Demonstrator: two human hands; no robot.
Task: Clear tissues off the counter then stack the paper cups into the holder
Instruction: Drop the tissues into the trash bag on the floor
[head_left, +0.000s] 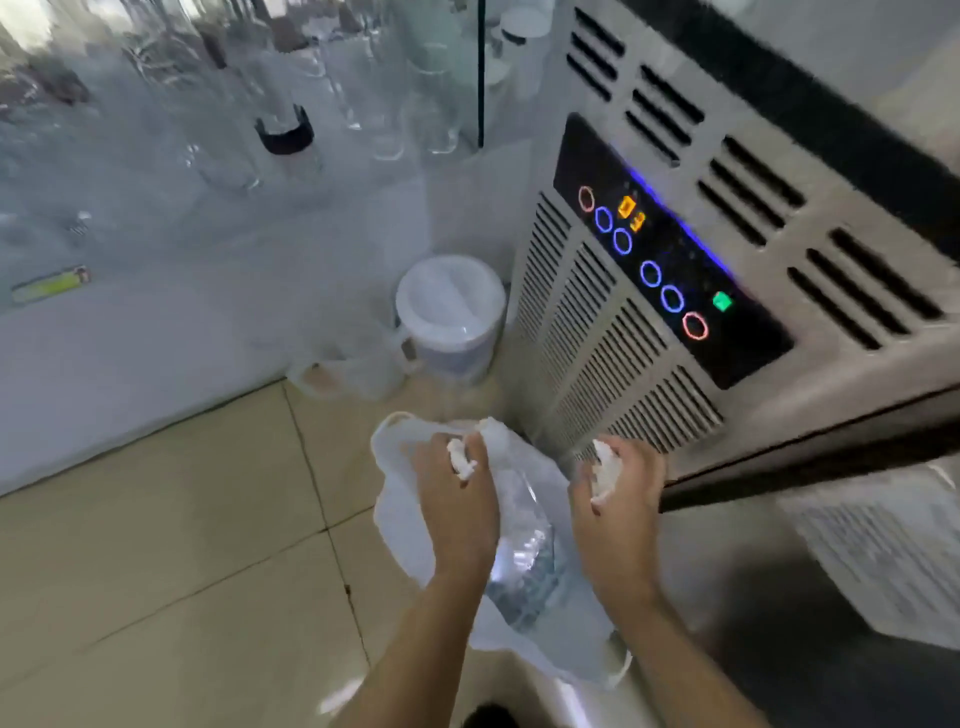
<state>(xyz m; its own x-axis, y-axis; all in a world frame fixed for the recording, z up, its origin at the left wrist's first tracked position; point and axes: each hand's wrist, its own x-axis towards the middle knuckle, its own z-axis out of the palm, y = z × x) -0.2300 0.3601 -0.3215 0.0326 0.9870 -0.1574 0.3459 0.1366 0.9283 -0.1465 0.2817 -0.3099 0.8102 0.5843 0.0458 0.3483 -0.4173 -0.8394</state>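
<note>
**Tissues in both fists over a bag on the tiled floor**

Beige floor tiles (156, 545) spread under me, meeting a pale wall (130, 353) on the left, its upper part a glass front with blurred clear glassware (228, 104) behind it. To my right stands a steel machine (649, 395) with slotted vents and a black control panel (670, 260) lit with blue and red rings, an orange readout and a green light. A white lidded bin (451, 317) sits on the floor in the corner between wall and machine, with a clear plastic bag (343, 369) just beside it. Directly below my arms hangs a translucent white plastic bag (524, 561); something clear and crinkled shows inside it, too blurred to identify. My left hand (457, 499) is closed on a crumpled white tissue (461, 457) together with the bag's top edge. My right hand (618, 499) is clenched around a second tissue wad (605, 470), just beside the bag and close to the machine's lower vents.
</note>
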